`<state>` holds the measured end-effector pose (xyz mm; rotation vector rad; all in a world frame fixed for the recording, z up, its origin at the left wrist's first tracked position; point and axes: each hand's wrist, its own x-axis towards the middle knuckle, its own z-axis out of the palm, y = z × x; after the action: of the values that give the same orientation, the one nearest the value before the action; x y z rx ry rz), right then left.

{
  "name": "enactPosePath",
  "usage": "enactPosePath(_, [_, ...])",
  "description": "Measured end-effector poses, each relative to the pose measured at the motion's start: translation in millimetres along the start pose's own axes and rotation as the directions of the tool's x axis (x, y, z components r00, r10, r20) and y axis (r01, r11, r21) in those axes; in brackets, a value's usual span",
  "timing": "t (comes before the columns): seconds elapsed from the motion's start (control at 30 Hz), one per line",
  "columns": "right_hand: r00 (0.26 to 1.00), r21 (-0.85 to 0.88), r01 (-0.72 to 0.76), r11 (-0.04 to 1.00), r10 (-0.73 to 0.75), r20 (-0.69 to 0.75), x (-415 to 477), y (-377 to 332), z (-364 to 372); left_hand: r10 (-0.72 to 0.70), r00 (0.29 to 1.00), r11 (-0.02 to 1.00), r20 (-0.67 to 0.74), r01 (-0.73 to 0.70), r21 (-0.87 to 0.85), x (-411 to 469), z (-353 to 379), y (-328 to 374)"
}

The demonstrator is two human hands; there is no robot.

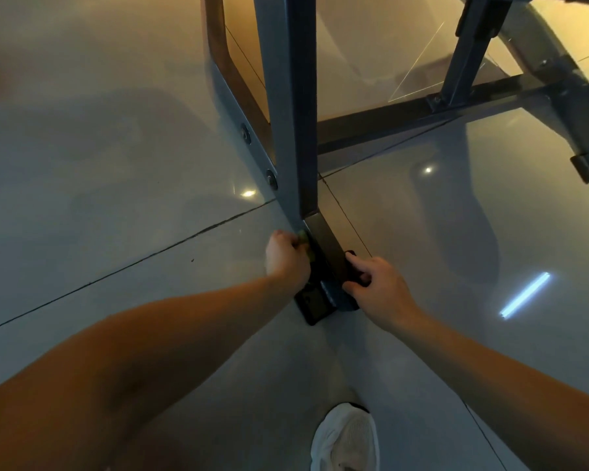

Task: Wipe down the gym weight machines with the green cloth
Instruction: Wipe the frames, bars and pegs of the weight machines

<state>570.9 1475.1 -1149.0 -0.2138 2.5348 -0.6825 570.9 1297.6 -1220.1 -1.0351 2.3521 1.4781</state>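
Wiping step: the low foot of the weight machine frame is judged to be under cleaning, hence both arms are reached down towards the floor.
Left hand: curled round the green cloth, which is pressed to the foot's left side; only a sliver of green is seen.
Right hand: fingers curled on the foot's right edge, probably as a brace, though the light is dim.
Hands: kept apart, with the foot between them.
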Motion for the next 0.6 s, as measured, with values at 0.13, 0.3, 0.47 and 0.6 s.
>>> enactPosePath(0.13, [1.000, 0.006, -0.006, 1.000, 0.006, 0.017, -1.3, 0.6, 0.9, 0.083, 0.991, 0.996, 0.109, -0.081, -0.020, -49.4, 11.9, -9.9])
enactPosePath(0.3, [0.999, -0.003, -0.010, 1.000, 0.010, 0.040, 0.6, -2.3, -3.3, 0.001, 0.999, 0.994, 0.034, 0.002, -0.106, -7.4, -13.2, 7.8])
enactPosePath(0.47, [0.999, 0.030, -0.030, 0.999, 0.029, 0.030, -0.7, -0.9, -1.3, -0.018, 0.994, 0.988, -0.108, 0.001, -0.154, 26.0, -40.1, 33.6])
enactPosePath(0.6, [0.999, 0.067, -0.043, 0.997, 0.042, 0.019, -2.6, -1.2, 2.5, -0.066, 0.998, 0.976, -0.002, 0.064, -0.209, -18.2, -11.6, 18.3])
